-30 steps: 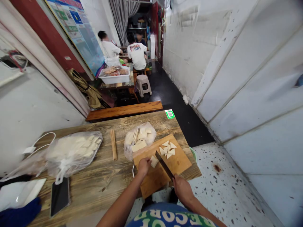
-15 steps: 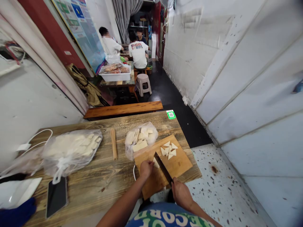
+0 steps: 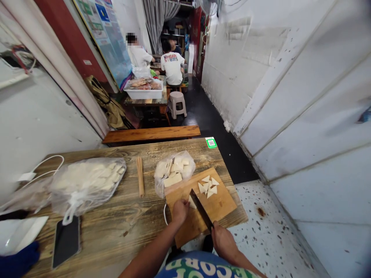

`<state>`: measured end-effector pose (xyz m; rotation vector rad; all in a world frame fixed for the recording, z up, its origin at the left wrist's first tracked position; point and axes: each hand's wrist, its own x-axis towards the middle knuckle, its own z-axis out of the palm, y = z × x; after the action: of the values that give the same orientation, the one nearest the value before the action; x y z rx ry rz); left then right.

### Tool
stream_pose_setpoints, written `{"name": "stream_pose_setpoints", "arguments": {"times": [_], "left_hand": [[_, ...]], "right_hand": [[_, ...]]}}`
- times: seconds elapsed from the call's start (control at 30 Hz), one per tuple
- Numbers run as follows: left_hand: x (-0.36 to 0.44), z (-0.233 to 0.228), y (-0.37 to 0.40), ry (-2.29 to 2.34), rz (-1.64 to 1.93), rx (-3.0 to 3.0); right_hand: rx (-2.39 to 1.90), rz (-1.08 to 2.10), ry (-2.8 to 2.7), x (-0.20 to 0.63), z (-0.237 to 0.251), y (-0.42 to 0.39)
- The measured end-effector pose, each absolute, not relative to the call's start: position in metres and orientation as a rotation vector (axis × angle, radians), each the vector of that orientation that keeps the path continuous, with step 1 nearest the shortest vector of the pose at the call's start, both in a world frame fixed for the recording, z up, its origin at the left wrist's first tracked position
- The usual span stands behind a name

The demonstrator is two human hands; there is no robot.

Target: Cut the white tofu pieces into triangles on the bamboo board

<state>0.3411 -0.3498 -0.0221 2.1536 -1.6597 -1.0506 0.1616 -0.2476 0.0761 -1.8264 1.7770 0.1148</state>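
My right hand (image 3: pixel 225 240) is closed round the handle of a dark-bladed kitchen knife (image 3: pixel 202 211), its blade slanting across the wooden cutting board (image 3: pixel 223 210). At the blade's left side, my left hand (image 3: pixel 180 211) pinches the edge of a pale slice of what looks like tofu (image 3: pixel 191 202) lying on the board. Several small triangular tofu pieces (image 3: pixel 209 187) lie in a loose cluster on the board's far right part. Just beyond the board's left corner, an open plastic bag (image 3: pixel 174 170) holds more pale slabs.
On the wooden table lie a bundle of skewers (image 3: pixel 139 177), a larger bag of pale slabs (image 3: pixel 89 179) and a phone (image 3: pixel 66 241). A bench (image 3: pixel 152 134) stands past the table's far edge. Farther back, people sit near a white tub (image 3: pixel 145 92) and a plastic stool (image 3: pixel 177 104).
The view has shifted slightly. Both hands keep their holds on the tofu slice and the knife, and the cut triangles lie as before.
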Motion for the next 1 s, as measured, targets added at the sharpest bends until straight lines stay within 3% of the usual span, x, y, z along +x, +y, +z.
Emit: {"name": "stream_pose_setpoints", "arguments": {"times": [0.67,1.0], "left_hand": [[0.343,-0.024,-0.354,-1.586,-1.077,2.153],[0.312,-0.006,-0.358,-1.518,-1.283,2.000]], "right_hand": [[-1.933,0.250,1.702,0.165,0.057,-0.263],[-1.835,-0.080,1.903,0.122,0.074,-0.269]]}}
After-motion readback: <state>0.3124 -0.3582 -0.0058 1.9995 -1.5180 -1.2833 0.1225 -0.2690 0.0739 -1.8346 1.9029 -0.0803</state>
